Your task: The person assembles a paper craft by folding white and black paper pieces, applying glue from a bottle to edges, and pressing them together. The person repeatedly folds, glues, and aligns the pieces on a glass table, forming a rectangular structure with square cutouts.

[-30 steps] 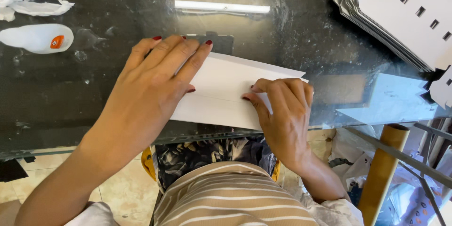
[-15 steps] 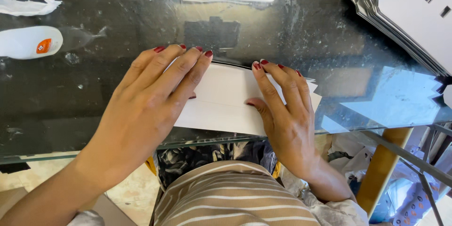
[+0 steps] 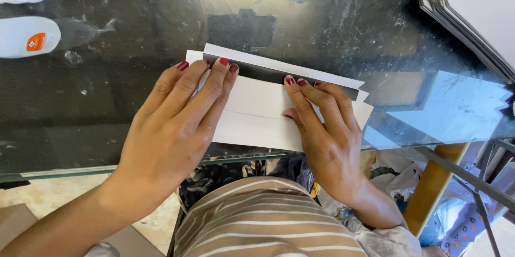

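My left hand (image 3: 179, 123) and right hand (image 3: 322, 128) now lie flat, fingers spread, pressing the folded white paper sheet (image 3: 257, 112) near the glass table's (image 3: 107, 101) near edge; a dark strip has appeared along its far fold.

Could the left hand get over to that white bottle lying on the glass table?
Probably yes. The left hand lies flat on the folded white paper, and the white bottle lies further to its left. Only bare glass table shows between them, so nothing seems to block it.
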